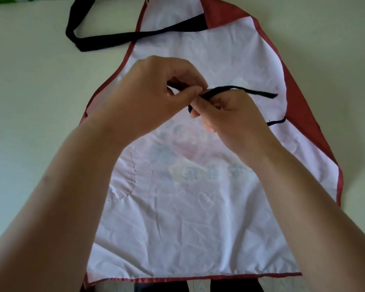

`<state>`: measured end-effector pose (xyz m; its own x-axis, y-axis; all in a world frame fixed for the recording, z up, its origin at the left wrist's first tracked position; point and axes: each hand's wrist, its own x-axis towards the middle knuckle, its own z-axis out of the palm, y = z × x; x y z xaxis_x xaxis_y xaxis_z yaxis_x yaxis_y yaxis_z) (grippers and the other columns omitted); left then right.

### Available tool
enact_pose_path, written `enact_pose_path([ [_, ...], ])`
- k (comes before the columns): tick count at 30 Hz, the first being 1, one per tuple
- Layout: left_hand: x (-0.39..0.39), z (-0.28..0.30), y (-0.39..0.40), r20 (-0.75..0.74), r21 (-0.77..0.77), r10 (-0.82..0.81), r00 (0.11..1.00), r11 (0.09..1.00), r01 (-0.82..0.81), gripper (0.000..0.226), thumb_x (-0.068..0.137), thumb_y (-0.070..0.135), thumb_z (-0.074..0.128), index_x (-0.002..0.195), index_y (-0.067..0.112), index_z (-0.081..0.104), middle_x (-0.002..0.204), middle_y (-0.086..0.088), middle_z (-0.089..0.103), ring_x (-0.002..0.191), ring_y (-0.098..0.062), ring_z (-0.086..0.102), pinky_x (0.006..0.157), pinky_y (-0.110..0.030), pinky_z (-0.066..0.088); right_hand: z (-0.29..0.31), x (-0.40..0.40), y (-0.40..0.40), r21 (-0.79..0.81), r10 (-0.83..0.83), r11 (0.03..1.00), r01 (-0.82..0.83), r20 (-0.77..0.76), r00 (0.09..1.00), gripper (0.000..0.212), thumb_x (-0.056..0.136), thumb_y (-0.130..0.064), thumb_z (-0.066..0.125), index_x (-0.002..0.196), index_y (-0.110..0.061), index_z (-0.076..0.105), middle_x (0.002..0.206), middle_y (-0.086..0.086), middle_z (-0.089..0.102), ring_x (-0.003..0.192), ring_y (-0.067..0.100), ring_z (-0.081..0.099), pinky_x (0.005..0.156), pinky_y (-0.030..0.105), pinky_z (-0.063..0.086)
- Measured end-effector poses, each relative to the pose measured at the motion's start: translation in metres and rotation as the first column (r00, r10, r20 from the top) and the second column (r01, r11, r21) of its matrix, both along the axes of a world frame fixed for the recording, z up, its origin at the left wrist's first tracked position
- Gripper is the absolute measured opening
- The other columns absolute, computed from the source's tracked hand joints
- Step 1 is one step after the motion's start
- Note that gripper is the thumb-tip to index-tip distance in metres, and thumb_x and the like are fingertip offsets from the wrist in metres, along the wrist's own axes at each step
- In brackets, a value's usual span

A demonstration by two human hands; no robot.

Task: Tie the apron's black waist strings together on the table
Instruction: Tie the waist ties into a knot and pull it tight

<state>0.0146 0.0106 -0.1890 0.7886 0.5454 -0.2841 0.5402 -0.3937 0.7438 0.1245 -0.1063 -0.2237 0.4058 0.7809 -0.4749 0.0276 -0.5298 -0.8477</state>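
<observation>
The apron [198,218] lies flat on the table, white inner side up, with a dark red border and a faint print showing through. Both hands meet above its chest area. My left hand [154,95] pinches one black waist string between thumb and fingers. My right hand [228,116] grips the other black waist string [253,91], whose loose end trails right across the white fabric. A short stretch of that string [276,122] runs from the apron's right edge toward my right hand. Where the strings cross is hidden between my fingers.
The apron's wide black neck strap [97,39] loops out onto the pale table [30,102] at upper left. A green and white object [0,0] sits at the far top left corner. Dark shapes [236,286] show below the apron's bottom hem.
</observation>
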Motion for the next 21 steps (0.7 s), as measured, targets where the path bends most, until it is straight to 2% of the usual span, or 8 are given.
enact_pose_path([
  [4, -0.003, 0.004, 0.007, -0.039, 0.037, -0.062, 0.997, 0.997, 0.064, 0.011, 0.088, 0.031, 0.071, 0.096, 0.027, 0.076, 0.089, 0.013, 0.075, 0.084, -0.002, 0.071, 0.081, -0.019, 0.055, -0.007, -0.003, -0.005, 0.022, -0.062, 0.998, 0.065, -0.115, 0.991, 0.033, 0.097, -0.032, 0.061, 0.068, -0.019, 0.068, 0.051, -0.003, 0.047, 0.052, 0.017, 0.041, 0.061, 0.033, 0.037],
  [7, -0.004, 0.006, 0.012, -0.063, 0.053, -0.085, 0.994, 0.995, 0.089, 0.01, 0.087, 0.033, 0.072, 0.095, 0.029, 0.077, 0.091, 0.013, 0.074, 0.085, -0.004, 0.071, 0.084, -0.027, 0.057, -0.012, -0.005, -0.006, 0.036, -0.121, 0.99, 0.134, -0.249, 0.961, 0.029, 0.099, -0.029, 0.061, 0.073, -0.018, 0.069, 0.054, -0.004, 0.043, 0.053, 0.017, 0.037, 0.056, 0.028, 0.035],
  [10, -0.006, 0.005, 0.015, -0.085, 0.09, -0.097, 0.992, 0.991, 0.104, 0.01, 0.086, 0.027, 0.073, 0.095, 0.028, 0.077, 0.09, 0.012, 0.073, 0.083, -0.005, 0.069, 0.083, -0.027, 0.057, -0.017, -0.002, -0.008, 0.041, -0.178, 0.977, 0.208, -0.376, 0.91, 0.028, 0.1, -0.022, 0.058, 0.079, -0.01, 0.07, 0.074, 0.012, 0.044, 0.052, 0.013, 0.033, 0.051, 0.024, 0.031],
  [12, -0.008, 0.005, 0.016, -0.1, 0.094, -0.08, 0.992, 0.992, 0.089, 0.009, 0.085, 0.026, 0.074, 0.093, 0.027, 0.078, 0.088, 0.012, 0.072, 0.082, -0.005, 0.069, 0.081, -0.028, 0.056, -0.017, 0.0, -0.009, 0.028, -0.174, 0.98, 0.198, -0.366, 0.914, 0.026, 0.1, -0.022, 0.059, 0.091, -0.002, 0.073, 0.081, 0.017, 0.051, 0.051, 0.012, 0.033, 0.05, 0.022, 0.031],
  [16, -0.011, 0.003, 0.01, -0.102, 0.097, -0.055, 0.993, 0.993, 0.065, 0.012, 0.082, 0.039, 0.075, 0.089, 0.03, 0.077, 0.084, 0.011, 0.07, 0.077, -0.007, 0.067, 0.076, -0.034, 0.057, -0.014, 0.002, -0.007, 0.015, -0.151, 0.987, 0.161, -0.271, 0.951, 0.019, 0.097, -0.021, 0.063, 0.093, -0.01, 0.078, 0.076, 0.013, 0.063, 0.05, 0.011, 0.038, 0.05, 0.02, 0.036],
  [18, -0.01, -0.001, 0.007, -0.105, 0.118, -0.028, 0.994, 0.992, 0.04, 0.019, 0.08, 0.048, 0.074, 0.087, 0.03, 0.076, 0.075, 0.009, 0.066, 0.067, -0.008, 0.062, 0.066, -0.029, 0.055, -0.013, 0.002, -0.006, 0.014, -0.144, 0.988, 0.151, -0.216, 0.966, 0.016, 0.096, -0.021, 0.065, 0.089, -0.013, 0.078, 0.067, 0.006, 0.065, 0.048, 0.009, 0.045, 0.05, 0.016, 0.038],
  [21, -0.008, -0.005, 0.004, -0.121, 0.138, 0.009, 0.993, 0.99, 0.008, 0.026, 0.077, 0.053, 0.073, 0.085, 0.027, 0.076, 0.06, 0.01, 0.055, 0.051, -0.004, 0.05, 0.05, -0.016, 0.043, -0.011, 0.0, -0.004, 0.014, -0.155, 0.987, 0.161, -0.201, 0.967, 0.014, 0.095, -0.012, 0.063, 0.093, -0.011, 0.077, 0.06, -0.008, 0.067, 0.05, 0.002, 0.056, 0.051, 0.01, 0.044],
])
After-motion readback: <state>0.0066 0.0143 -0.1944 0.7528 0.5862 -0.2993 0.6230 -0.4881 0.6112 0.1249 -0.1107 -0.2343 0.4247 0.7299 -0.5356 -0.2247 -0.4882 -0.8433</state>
